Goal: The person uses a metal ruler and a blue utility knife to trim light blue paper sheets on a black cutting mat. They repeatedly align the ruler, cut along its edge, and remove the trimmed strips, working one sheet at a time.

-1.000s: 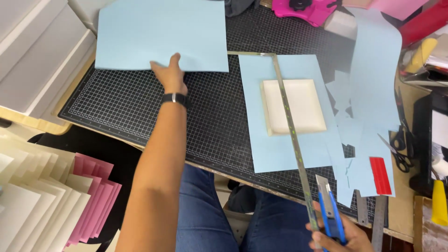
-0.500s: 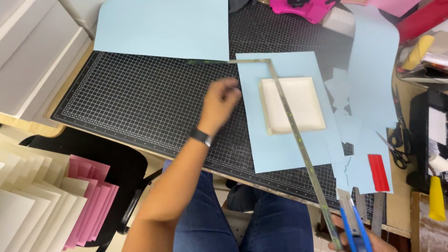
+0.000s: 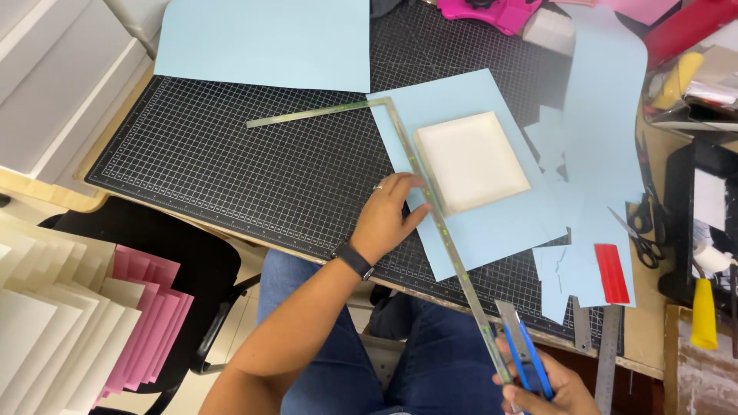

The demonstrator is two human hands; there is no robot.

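My left hand (image 3: 390, 215) presses flat on the left edge of a light blue paper sheet (image 3: 492, 223) and against a metal L-shaped ruler (image 3: 430, 207) lying across it on the black cutting mat (image 3: 254, 169). A shallow white box (image 3: 470, 161) sits upside on that sheet, right of the ruler. At the bottom edge of the view, my right hand (image 3: 542, 388) grips a blue utility knife (image 3: 523, 350) next to the ruler's near end.
A large light blue sheet (image 3: 265, 42) lies at the mat's far left. More blue offcuts (image 3: 600, 138), a red strip (image 3: 611, 273), scissors (image 3: 642, 234) and steel rulers (image 3: 607, 346) lie to the right. Cream and pink folded card stacks (image 3: 69, 315) stand lower left.
My left hand left the large far sheet and came right and nearer, settling on the ruler and small blue sheet. The right hand with the knife stays at the ruler's near end.
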